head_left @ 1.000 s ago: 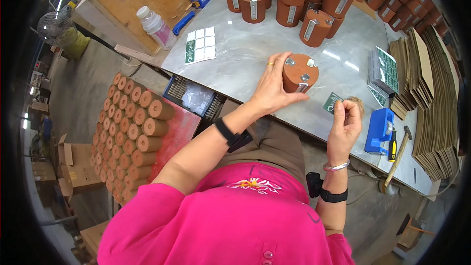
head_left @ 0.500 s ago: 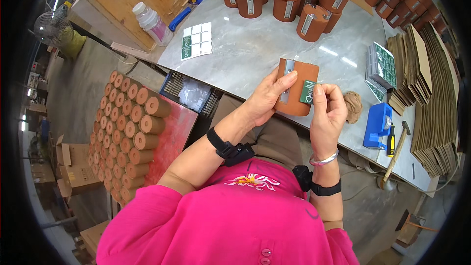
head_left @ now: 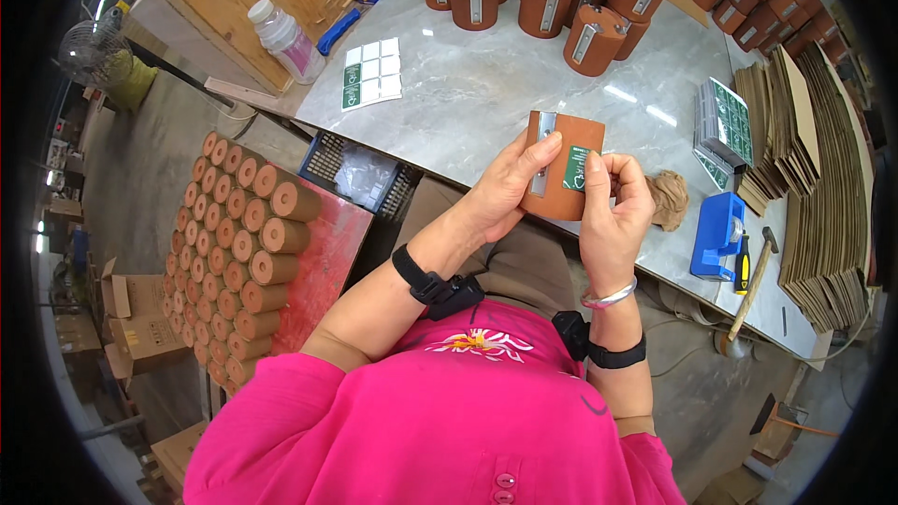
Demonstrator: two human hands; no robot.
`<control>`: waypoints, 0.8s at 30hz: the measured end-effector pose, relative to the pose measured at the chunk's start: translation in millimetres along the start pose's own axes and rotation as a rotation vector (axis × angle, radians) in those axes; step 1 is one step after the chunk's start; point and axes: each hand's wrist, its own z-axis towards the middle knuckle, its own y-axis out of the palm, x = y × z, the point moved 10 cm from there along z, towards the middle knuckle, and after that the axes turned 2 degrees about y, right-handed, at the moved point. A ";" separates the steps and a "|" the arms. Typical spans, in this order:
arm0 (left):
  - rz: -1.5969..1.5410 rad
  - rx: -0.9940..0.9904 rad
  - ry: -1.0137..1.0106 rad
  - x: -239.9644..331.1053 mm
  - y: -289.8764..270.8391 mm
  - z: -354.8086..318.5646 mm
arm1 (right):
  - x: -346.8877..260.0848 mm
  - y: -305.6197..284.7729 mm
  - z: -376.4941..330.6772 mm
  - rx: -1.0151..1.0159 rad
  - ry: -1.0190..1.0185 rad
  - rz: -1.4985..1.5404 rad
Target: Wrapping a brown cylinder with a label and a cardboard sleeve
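Observation:
My left hand (head_left: 503, 185) is wrapped round a reddish-brown clay-coloured cylinder (head_left: 561, 202), its thumb lying across a metal strip (head_left: 542, 178) that runs along the side. Against the cylinder's wall, right of the strip, lies a green label (head_left: 575, 168) with white print. The thumb of my right hand (head_left: 615, 220) presses at the label's right edge, with the other fingers curled in; some fingertips are hidden. A crumpled brown lump (head_left: 670, 200) sits on the grey table (head_left: 449, 103), just beyond my right hand.
Finished-looking cylinders (head_left: 474, 0) stand grouped at the table's far side. A label sheet (head_left: 372, 73) lies left, a label stack (head_left: 722, 126) right. A blue tape dispenser (head_left: 713, 236), screwdriver (head_left: 743, 266), hammer (head_left: 753, 285) and cardboard sheets (head_left: 823, 224) lie right. Hollow cylinders (head_left: 271, 266) are stacked left.
The green label has come to lie flatter on the cylinder and a little further left. My right hand has shifted slightly left with it, its thumb at the label's edge.

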 end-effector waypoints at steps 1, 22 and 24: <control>-0.009 0.000 -0.005 0.4 0.4 -1.1 | -6.1 -0.2 -0.8 0.018 -0.041 -0.076; -0.022 -0.183 -0.345 -38.3 36.4 -7.6 | -18.5 -70.7 20.4 -0.163 0.067 -0.539; -0.116 -0.163 -0.407 -37.6 32.5 -15.1 | -62.2 -109.4 41.4 -0.131 -0.137 -0.864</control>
